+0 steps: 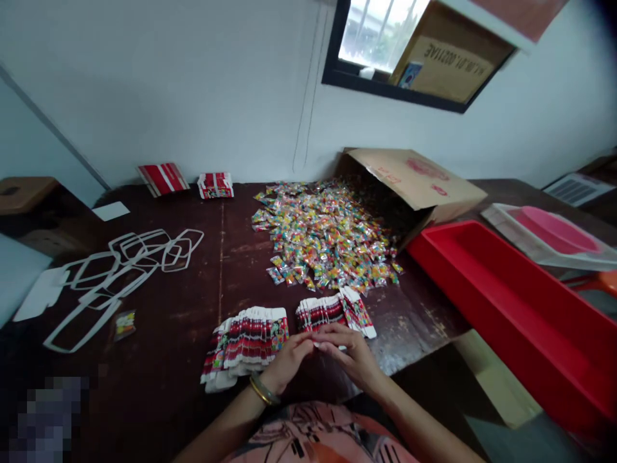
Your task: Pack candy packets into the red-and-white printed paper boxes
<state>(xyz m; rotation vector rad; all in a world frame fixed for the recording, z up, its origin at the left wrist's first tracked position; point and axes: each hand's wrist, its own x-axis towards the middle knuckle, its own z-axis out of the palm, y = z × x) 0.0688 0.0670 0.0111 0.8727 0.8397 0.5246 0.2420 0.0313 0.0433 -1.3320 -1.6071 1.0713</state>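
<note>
My left hand [288, 365] and my right hand [351, 355] meet in front of me, their fingertips pinched together. A small white bit shows between them, too little to name. Just beyond my right hand lies a row of flat red-and-white printed cartons [322, 311], with one carton [357, 312] leaning at its right end. Beside my left hand a larger fanned stack of the same flat cartons [253, 337] rests on the table. Farther back spreads a heap of small clear candy packets [328, 235] with colourful contents.
A cardboard box [419, 173] lies on its side behind the packets. A long red bin [520, 308] stands at the right. Loose white strap loops [110, 276] and a single packet [125, 325] lie on the left of the dark table [168, 360]. Bundled cartons [215, 185] sit by the wall.
</note>
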